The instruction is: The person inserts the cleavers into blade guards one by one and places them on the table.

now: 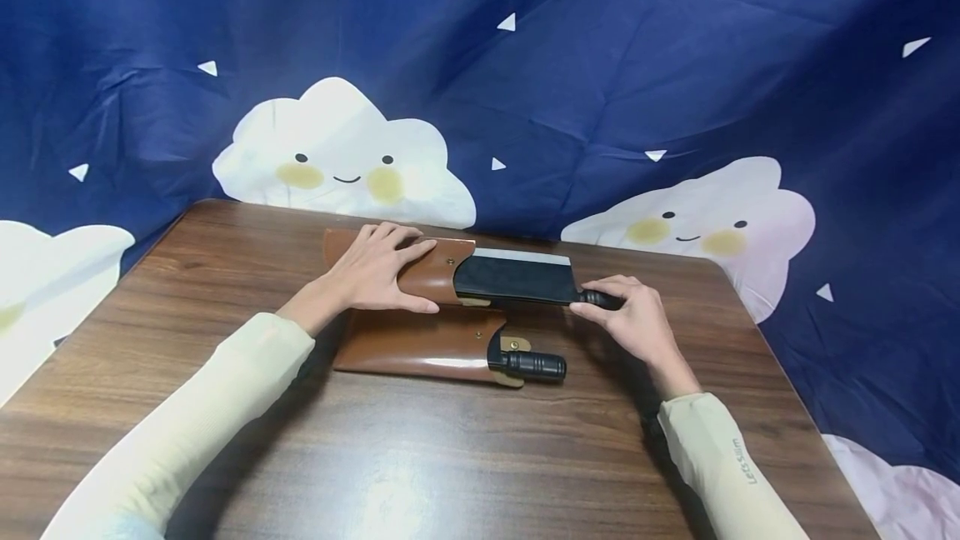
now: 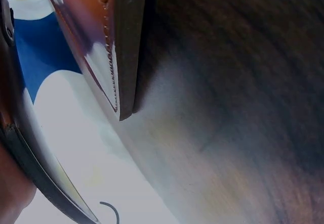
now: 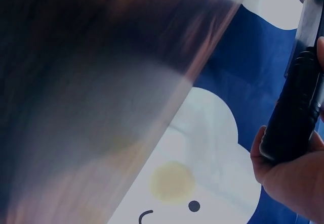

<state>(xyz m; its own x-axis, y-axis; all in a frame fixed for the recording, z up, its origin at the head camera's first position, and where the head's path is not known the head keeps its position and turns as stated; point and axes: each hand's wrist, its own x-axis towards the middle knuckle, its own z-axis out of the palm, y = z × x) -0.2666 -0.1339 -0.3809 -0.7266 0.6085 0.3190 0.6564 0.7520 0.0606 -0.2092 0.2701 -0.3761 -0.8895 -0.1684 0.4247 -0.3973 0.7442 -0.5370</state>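
A brown leather sheath [image 1: 431,277] lies toward the back of the table, with the black and silver blade of a cleaver [image 1: 517,275] partly out of its right end. My left hand [image 1: 375,269] grips the sheath from above, thumb along its near edge and fingers over the top. My right hand [image 1: 633,315] holds the cleaver's black handle [image 3: 293,107] at the right. Closer to me rests a second brown sheath [image 1: 420,348], a black handle [image 1: 534,366] sticking out of it. Inside the first sheath, the rest of the blade is hidden.
Both sheaths are on a brown wood-grain table [image 1: 420,457]. Behind its back edge hangs a dark blue curtain [image 1: 600,65] printed with white clouds and small triangles. The left wrist view shows a stitched leather edge [image 2: 114,67] close up.
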